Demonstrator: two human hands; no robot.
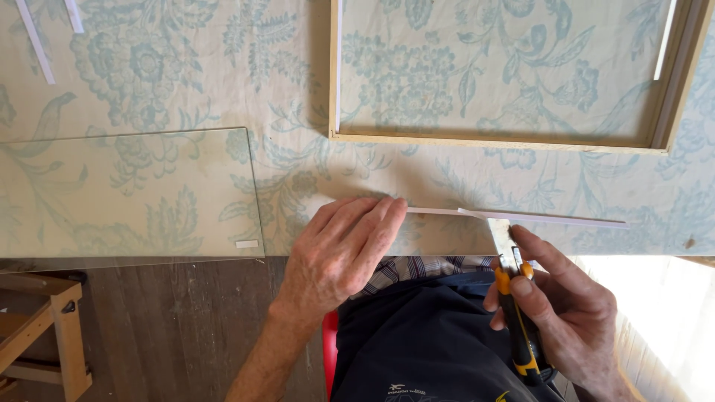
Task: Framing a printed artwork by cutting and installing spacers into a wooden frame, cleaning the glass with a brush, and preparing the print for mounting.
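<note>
Clenched in the right hand [567, 316] is a yellow-and-black utility knife [517, 320], with the thumb laid along the top of its handle and the blade extended toward a thin white strip [521, 217]. This strip is laid flat on the table [283, 97], near its front edge, over a pale cloth printed with blue-green flowers. At the strip's left end the left hand [339, 257] is pressed palm down, fingers extended and closed on nothing, so that the strip is pinned against the cloth. Near the knife tip, a short lifted sliver is seen where the strip is being pared. For a clean cut, the strip is best kept under steady downward pressure, the blade held at a shallow angle, and the stroke directed away from the pinning fingers; the soft cloth beneath is judged likely to let the strip flex, so light, repeated passes are preferred to one heavy one. A sheet of clear glass [126, 193] is laid to the left, overhanging the table edge, and a wooden frame [506, 140] is placed beyond the strip. More white strips [33, 37] are seen at the far left corner.
</note>
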